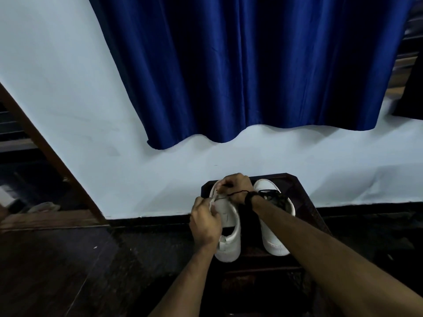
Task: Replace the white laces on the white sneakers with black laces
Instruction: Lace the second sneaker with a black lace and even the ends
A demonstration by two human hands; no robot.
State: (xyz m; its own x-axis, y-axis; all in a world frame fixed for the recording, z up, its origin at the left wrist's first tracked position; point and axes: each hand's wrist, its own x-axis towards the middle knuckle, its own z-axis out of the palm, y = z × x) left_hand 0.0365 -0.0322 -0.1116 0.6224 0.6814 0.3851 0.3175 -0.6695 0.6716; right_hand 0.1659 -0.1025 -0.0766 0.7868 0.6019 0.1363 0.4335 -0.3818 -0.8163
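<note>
There are 2 white shoes, the left shoe [226, 216] and the right shoe [273, 225], side by side on 1 dark stand [304, 202]. There are 2 hands, the left hand [206, 221] and the right hand [237, 187], both at the left shoe. There is 1 thin black lace [238, 192] by the right hand. There is 1 blue curtain [251, 65] on 1 pale wall [68, 88].
</note>
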